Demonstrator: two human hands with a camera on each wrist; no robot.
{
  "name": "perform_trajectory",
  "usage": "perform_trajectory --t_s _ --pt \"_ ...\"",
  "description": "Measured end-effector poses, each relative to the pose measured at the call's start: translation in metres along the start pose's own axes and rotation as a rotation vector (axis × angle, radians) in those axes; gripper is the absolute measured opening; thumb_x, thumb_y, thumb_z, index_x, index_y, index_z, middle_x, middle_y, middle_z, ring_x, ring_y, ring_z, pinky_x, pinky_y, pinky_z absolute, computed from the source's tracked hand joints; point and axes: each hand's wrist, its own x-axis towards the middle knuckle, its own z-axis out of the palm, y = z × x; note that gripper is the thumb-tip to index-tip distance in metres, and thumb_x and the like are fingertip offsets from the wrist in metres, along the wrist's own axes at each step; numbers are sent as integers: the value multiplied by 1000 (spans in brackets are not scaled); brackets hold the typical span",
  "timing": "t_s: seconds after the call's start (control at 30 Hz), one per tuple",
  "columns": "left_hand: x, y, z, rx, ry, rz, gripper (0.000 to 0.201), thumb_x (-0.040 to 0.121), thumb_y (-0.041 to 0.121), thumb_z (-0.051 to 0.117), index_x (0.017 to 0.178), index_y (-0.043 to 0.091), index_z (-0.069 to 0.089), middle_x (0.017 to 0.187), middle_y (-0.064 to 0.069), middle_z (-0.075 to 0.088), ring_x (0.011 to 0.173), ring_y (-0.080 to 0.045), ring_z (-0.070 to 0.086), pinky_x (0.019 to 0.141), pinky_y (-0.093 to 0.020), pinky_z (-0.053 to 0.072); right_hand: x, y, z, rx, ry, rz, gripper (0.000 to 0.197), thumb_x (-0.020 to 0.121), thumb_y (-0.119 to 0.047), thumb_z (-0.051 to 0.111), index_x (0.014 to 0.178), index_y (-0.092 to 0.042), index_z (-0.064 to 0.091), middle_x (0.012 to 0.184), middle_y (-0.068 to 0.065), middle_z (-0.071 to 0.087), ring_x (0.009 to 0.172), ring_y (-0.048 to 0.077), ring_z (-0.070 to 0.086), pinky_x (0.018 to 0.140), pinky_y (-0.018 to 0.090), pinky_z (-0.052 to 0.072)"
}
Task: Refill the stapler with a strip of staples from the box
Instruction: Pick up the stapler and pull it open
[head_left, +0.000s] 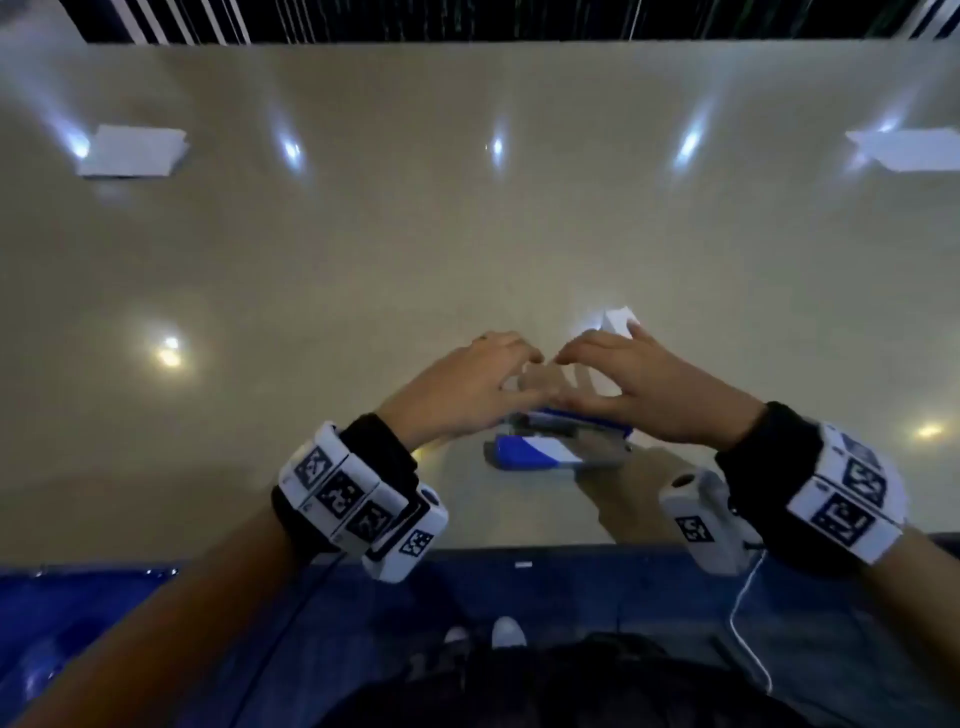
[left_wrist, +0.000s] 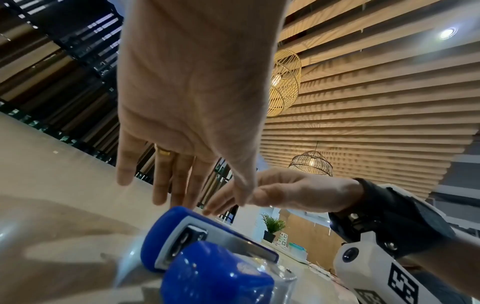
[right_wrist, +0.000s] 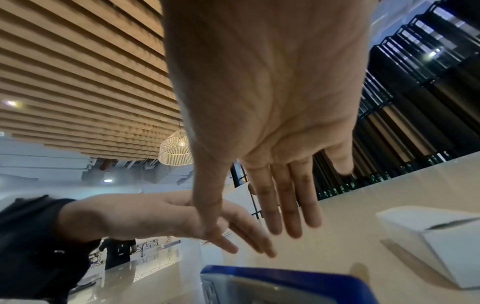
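A blue and white stapler (head_left: 545, 451) lies near the table's front edge, swung open, with its metal channel (left_wrist: 221, 240) showing; its blue end (right_wrist: 285, 286) also shows in the right wrist view. Both hands hover just above it. My left hand (head_left: 493, 371) and right hand (head_left: 602, 364) have straight fingers, and their tips nearly meet. The left hand's fingers (left_wrist: 166, 181) and the right hand's fingers (right_wrist: 283, 207) hold nothing that I can see. A small white staple box (head_left: 618, 322) stands just beyond the right hand, also at the right (right_wrist: 439, 240).
The beige table (head_left: 467, 234) stretches far ahead. White folded papers lie at the far left (head_left: 132, 151) and far right (head_left: 909, 150). The table's front edge (head_left: 519, 545) runs just below the stapler. A person (right_wrist: 116, 253) stands in the background.
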Motion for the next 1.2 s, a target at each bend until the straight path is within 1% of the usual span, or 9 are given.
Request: perform_trajectory --t_s 0.13,0.27,0.4,0.57,0.73,0.83,0.93,1.1,1.2 --pt "3 1 -2 110 -174 36 65 74 67 61 121 22 56 119 5 53 107 -12 49 90 -32 47 -2 -2 -3 21 -60 -15 54 73 -55 67 110 -18 55 108 -2 54 95 18 51 83 31 43" --pt "-1 3 7 134 -200 81 52 65 56 76 101 27 51 105 7 51 92 -10 46 75 -28 44 -2 -4 8 25 -122 -28 47 66 -43 79 95 -19 51 96 1 55 84 19 50 68 28 42" --pt "-3 3 15 134 -155 74 51 66 48 77 103 26 51 103 7 51 89 -10 43 75 -31 44 5 1 21 -5 -135 -14 40 71 -38 77 89 -20 47 88 0 51 78 17 48 58 18 35" --pt "-4 2 17 141 -167 57 41 73 43 71 97 28 41 98 6 46 85 -12 40 63 -25 38 10 0 27 18 -117 -41 36 74 -40 75 87 -21 47 83 -1 47 72 16 46 57 16 32" --pt "-11 1 1 -50 -89 72 33 73 32 70 92 24 44 87 3 59 78 -19 55 64 -35 47 9 -5 23 124 -54 -30 43 77 -24 73 95 -18 34 75 -10 44 64 6 45 54 15 32" --pt "-14 5 -17 -71 19 170 44 65 32 80 97 20 52 90 4 64 79 -13 61 70 -34 54 11 -8 21 286 57 -48 50 73 -16 78 98 -16 34 78 -16 45 66 4 50 55 13 40" --pt "-16 5 -25 -113 147 252 54 61 24 83 107 18 54 94 2 65 83 -12 62 76 -33 54 15 -10 20 436 67 -100 46 76 -11 75 107 -10 42 98 2 54 85 16 54 72 22 46" --pt "-32 -3 -12 -477 290 126 89 66 23 85 138 26 33 119 0 55 98 -14 65 90 -27 53 14 -13 19 576 127 -137 32 84 -16 69 95 -12 40 81 -6 41 66 6 40 60 14 37" --pt "-35 -4 -8 -568 319 24 50 84 27 70 127 16 46 106 0 62 86 -9 63 79 -19 48 14 -20 21 706 108 -146 24 90 -17 61 96 -9 39 77 -7 36 61 1 36 57 11 38"
